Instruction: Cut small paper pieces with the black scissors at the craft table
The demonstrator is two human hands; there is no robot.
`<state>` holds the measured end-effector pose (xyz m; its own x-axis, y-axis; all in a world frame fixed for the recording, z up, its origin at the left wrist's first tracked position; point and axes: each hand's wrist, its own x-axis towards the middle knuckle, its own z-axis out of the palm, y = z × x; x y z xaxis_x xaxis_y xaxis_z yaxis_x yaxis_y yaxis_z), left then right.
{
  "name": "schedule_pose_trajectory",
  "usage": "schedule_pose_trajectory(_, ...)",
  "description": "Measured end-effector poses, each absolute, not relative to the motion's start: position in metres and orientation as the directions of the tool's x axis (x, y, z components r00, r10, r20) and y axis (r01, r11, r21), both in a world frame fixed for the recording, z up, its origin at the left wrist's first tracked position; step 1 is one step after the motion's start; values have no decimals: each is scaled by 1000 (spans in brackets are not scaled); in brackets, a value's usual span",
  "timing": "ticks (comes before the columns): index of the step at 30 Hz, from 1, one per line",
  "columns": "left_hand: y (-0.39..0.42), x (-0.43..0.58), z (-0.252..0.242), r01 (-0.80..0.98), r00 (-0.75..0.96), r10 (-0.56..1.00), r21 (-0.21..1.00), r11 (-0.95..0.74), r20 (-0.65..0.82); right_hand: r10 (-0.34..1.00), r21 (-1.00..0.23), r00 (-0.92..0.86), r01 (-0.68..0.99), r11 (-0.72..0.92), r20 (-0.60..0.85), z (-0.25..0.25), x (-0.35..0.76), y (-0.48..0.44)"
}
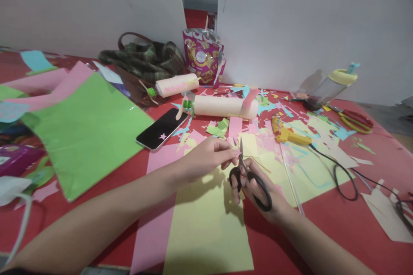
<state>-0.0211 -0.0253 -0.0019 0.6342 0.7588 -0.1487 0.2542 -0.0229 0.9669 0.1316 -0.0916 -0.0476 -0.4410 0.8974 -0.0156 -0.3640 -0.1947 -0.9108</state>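
My left hand (209,157) is closed in a pinch on a small piece of pink paper (237,154). Black-handled scissors (265,197) are in my right hand (258,189), its fingers through the loops. Their blades point away from me, slightly parted, right at the pink piece. Below both hands lie a yellow paper sheet (206,223) and a pink sheet (155,223). Just beyond my left hand, a phone (161,131) carries a small pink paper star (162,136).
A yellow glue gun (290,134) with a black cord lies to the right. Paper-wrapped bottles (222,106), a snack bag (203,58) and a plaid cloth bag (148,58) stand behind. Green sheets (87,133) cover the left. Red-and-yellow-handled scissors (355,120) and a clear bottle (331,90) are far right.
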Motion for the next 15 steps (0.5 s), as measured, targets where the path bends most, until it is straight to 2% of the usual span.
schedule_pose_trajectory(15,-31,-16,-7,244,564,811,970,14,-153,899,-930,-436,-317,-184,-30,-48,130,-92)
